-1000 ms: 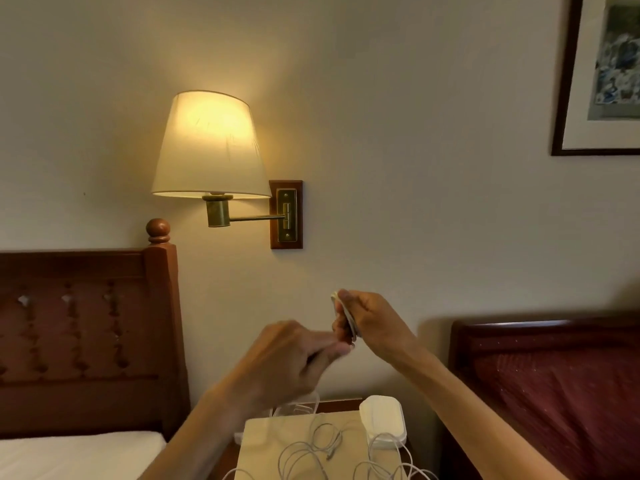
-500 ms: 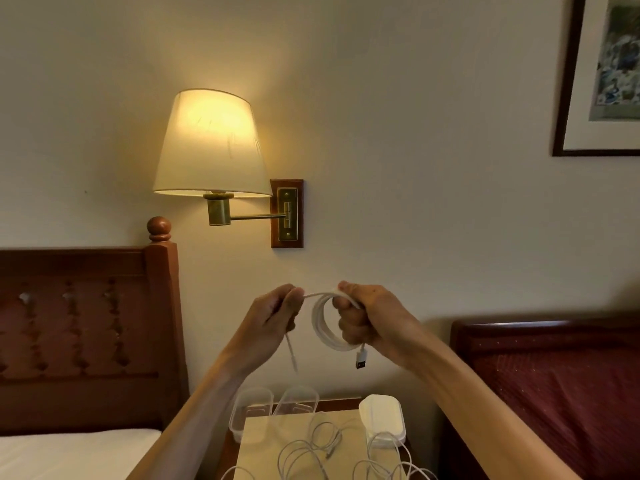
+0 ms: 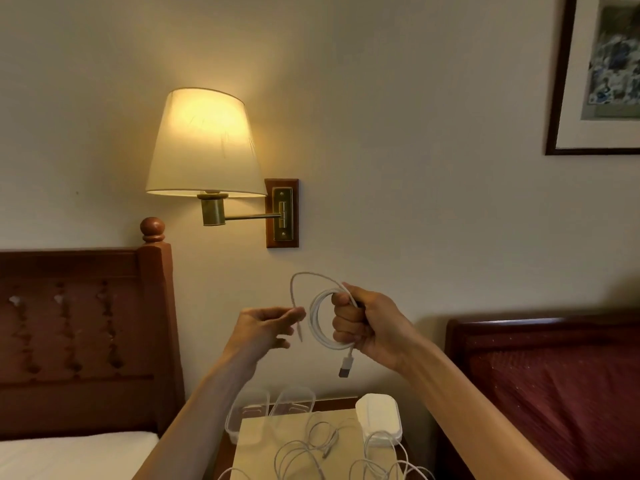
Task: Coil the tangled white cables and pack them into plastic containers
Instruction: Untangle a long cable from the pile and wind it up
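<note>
The right hand [image 3: 367, 323] grips the coiled cable [image 3: 320, 323] at centre frame; the left hand [image 3: 265, 329], fingers loosely spread, touches its free end. The cable looks light and limp, so it is best held across all loops.

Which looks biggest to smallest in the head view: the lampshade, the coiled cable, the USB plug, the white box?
1. lampshade
2. coiled cable and white box: look alike, and the coil is nearer the camera, so unranked
3. USB plug
</note>
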Demonstrator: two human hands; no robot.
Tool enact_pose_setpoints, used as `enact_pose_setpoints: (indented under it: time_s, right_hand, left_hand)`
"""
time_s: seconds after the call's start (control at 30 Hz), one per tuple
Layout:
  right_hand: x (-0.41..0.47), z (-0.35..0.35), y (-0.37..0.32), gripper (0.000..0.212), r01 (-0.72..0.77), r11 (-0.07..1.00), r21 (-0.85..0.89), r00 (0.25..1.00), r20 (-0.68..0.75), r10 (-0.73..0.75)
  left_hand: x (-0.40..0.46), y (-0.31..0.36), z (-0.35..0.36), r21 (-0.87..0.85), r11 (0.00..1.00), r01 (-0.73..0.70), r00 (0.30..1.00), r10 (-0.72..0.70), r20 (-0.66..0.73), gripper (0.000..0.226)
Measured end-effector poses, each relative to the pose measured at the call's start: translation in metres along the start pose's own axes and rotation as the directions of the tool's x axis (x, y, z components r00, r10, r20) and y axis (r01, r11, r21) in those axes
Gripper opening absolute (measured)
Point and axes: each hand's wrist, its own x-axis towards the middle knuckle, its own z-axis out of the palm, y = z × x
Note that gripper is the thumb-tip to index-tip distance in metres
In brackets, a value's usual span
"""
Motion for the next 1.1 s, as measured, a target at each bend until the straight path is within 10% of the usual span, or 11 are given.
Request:
enact_pose_setpoints:
  time_s: [0.2, 0.4, 0.53, 0.77, 1.0, 1.1]
  right_hand:
    - [0.004, 0.002, 0.005, 0.046, 0.011, 1.0, -0.017, 1.0, -0.025, -0.012]
    - [0.01, 0.0, 0.001, 0.046, 0.062, 0.99, -0.127, 0.992, -0.106, -0.076]
    - [0.019, -0.001, -0.005, 0.044, 0.071, 0.987, -0.143, 0.987, -0.133, -0.09]
    - [0.033, -0.004, -0.027, 0.043, 0.153, 0.975, -0.164, 0.956, -0.224, -0.188]
    - [0.035, 0.003, -0.015, 0.044, 0.085, 0.898, -0.431, 0.978, -0.134, -0.157]
    - [0.033, 0.002, -0.013, 0.044, 0.071, 0.867, -0.493, 0.987, -0.089, -0.132]
  left_hand:
    - [-0.016, 0.012, 0.028, -0.3, 0.91, 0.286, 0.956, -0.25, 0.151, 0.01]
    - [-0.024, 0.017, 0.035, -0.321, 0.906, 0.276, 0.94, -0.185, 0.287, 0.029]
    - [-0.03, 0.017, 0.045, -0.018, 0.995, -0.095, 0.99, 0.096, 0.102, 0.017]
    - [-0.046, -0.015, 0.047, 0.585, 0.74, -0.331, 0.921, 0.388, 0.03, 0.027]
    - [-0.047, -0.024, 0.034, 0.498, 0.867, -0.005, 0.977, -0.101, 0.187, 0.021]
    - [-0.048, 0.008, 0.016, 0.354, 0.935, -0.03, 0.927, -0.106, 0.36, 0.073]
